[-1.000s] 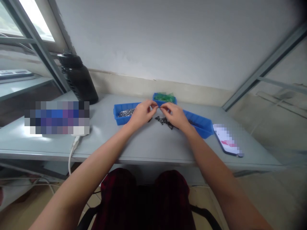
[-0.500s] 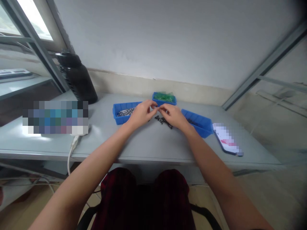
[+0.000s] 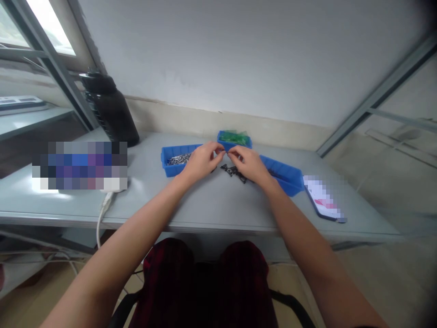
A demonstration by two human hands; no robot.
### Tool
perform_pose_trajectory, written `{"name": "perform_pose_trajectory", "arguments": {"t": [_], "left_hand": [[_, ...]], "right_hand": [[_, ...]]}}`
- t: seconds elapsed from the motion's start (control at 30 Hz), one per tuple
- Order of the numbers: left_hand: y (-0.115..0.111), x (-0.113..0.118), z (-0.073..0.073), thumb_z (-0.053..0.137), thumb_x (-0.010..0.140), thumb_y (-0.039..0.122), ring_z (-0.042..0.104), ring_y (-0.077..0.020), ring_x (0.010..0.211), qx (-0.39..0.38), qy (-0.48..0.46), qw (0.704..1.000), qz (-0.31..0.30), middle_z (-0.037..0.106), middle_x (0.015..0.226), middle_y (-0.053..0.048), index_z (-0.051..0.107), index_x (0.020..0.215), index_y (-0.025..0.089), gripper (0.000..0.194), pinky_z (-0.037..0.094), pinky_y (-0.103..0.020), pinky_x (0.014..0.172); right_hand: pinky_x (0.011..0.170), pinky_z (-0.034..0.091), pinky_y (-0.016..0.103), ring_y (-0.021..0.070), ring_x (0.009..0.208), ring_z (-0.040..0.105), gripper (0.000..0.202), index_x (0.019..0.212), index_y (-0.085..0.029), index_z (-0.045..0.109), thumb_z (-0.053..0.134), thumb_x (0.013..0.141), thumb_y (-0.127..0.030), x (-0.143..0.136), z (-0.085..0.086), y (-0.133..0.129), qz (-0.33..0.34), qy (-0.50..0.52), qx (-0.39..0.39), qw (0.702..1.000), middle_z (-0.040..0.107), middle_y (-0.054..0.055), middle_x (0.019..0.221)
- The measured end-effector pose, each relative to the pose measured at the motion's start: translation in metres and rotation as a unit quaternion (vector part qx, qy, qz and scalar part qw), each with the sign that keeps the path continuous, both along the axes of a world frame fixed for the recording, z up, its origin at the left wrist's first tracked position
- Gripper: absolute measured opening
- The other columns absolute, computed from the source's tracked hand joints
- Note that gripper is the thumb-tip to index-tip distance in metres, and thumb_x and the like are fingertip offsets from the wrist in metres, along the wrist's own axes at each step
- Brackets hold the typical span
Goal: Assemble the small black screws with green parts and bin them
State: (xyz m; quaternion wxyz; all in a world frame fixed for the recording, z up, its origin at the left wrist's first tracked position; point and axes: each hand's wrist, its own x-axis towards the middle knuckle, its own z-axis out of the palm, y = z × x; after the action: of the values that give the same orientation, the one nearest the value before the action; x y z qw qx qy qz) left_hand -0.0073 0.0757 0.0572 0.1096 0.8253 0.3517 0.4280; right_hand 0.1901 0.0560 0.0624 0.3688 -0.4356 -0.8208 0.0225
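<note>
Over the middle of the grey table, my left hand [image 3: 205, 159] and my right hand [image 3: 248, 161] meet at the fingertips. Both are closed in a pinch; whatever sits between the fingers is too small to make out. Several small black parts [image 3: 234, 171] lie loose on the tabletop just below the fingertips. Left of my left hand stands a blue bin [image 3: 172, 171] of shiny metal pieces [image 3: 180, 159], partly covered by that hand. By my right wrist is another blue bin [image 3: 290, 184] with dark pieces inside. A third blue bin [image 3: 235, 142], behind my hands, holds green plastic pieces [image 3: 234, 136].
A large dark bottle [image 3: 111, 111] stands at the back left. In front of it lies a blurred-out device with a white cable [image 3: 99, 223]. A phone [image 3: 322, 200] rests at the right. The wall [image 3: 239, 59] rises behind the table [image 3: 211, 207].
My fingertips have shifted very slightly, still meeting in the same place. The bins and loose black parts stay where they were. Colours on the blurred device at the left differ.
</note>
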Motion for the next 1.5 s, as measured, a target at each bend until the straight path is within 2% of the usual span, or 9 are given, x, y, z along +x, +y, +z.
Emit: {"name": "perform_pose_trajectory", "arguments": {"t": [0.3,0.63,1.0,1.27,1.5], "left_hand": [[-0.0007,0.0002,-0.0002,0.056,0.092,0.030,0.057,-0.0137,0.070,-0.017,0.024,1.000,-0.004,0.069,0.088,-0.004,0.067,0.096,0.018,0.017,0.044,-0.028,0.068],[0.0001,-0.0003,-0.0009,0.057,0.090,0.030,0.059,-0.0143,0.071,-0.027,0.043,0.999,-0.001,0.069,0.088,-0.003,0.068,0.097,0.018,0.017,0.044,-0.028,0.069],[0.0026,-0.0011,-0.0020,0.056,0.092,0.031,0.059,-0.0146,0.070,-0.004,0.024,1.000,0.009,0.070,0.088,-0.004,0.068,0.096,0.018,0.018,0.046,-0.028,0.069],[0.0002,-0.0005,-0.0010,0.054,0.094,0.029,0.060,-0.0152,0.073,-0.006,0.025,1.000,0.011,0.070,0.091,-0.005,0.068,0.098,0.018,0.018,0.046,-0.029,0.071],[0.0007,-0.0014,-0.0016,0.054,0.094,0.029,0.060,-0.0147,0.072,-0.004,0.024,1.000,0.001,0.070,0.091,-0.004,0.068,0.099,0.019,0.018,0.045,-0.028,0.069]], "right_hand": [[0.076,0.047,0.033,0.0194,0.081,0.063,0.017,0.096,-0.022,0.065,0.053,0.095,-0.032,-0.0001,0.0020,-0.0015,-0.017,0.043,0.033,0.998,0.071,0.006,0.092],[0.076,0.048,0.033,0.0185,0.077,0.062,0.017,0.098,-0.021,0.064,0.051,0.095,-0.031,-0.0001,0.0015,-0.0018,-0.007,0.036,0.023,0.999,0.071,0.005,0.092],[0.075,0.046,0.033,0.0203,0.078,0.062,0.021,0.098,-0.021,0.065,0.050,0.095,-0.035,0.0010,0.0019,-0.0009,-0.014,0.025,-0.027,0.999,0.071,0.007,0.093],[0.070,0.042,0.030,0.0191,0.073,0.060,0.024,0.098,-0.021,0.066,0.047,0.096,-0.035,-0.0005,0.0009,-0.0031,-0.006,-0.024,-0.059,0.998,0.071,0.005,0.084],[0.067,0.040,0.029,0.0179,0.069,0.059,0.023,0.097,-0.020,0.066,0.048,0.095,-0.034,0.0007,-0.0002,-0.0015,-0.010,-0.023,-0.061,0.998,0.069,0.004,0.080]]}}
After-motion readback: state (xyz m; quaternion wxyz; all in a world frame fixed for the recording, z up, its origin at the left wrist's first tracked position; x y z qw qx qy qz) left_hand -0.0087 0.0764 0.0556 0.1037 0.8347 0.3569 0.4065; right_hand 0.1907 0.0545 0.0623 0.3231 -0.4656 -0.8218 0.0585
